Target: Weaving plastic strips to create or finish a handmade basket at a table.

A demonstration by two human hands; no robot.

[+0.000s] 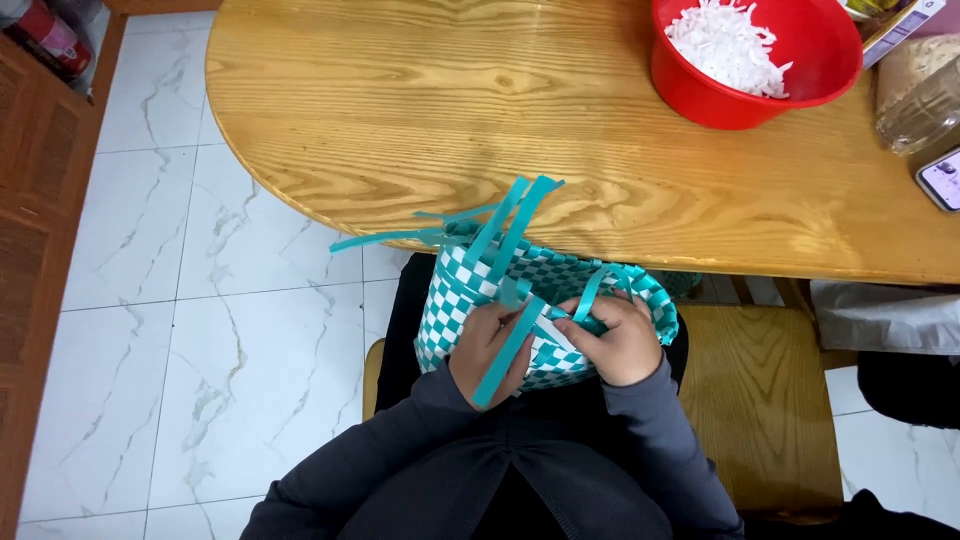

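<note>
Basket of teal-and-white checks, seen from the head camera, sits on the person's lap below the worktop, walls woven, rim strips loose, both hands pinching a teal strip.

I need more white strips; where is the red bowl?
The round red plastic bowl sits on the oval wooden table, top right of the head view, beyond the hands.

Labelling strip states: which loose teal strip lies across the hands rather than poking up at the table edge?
The teal strip running diagonally between left hand and right hand; others stick up from the woven basket.
</note>
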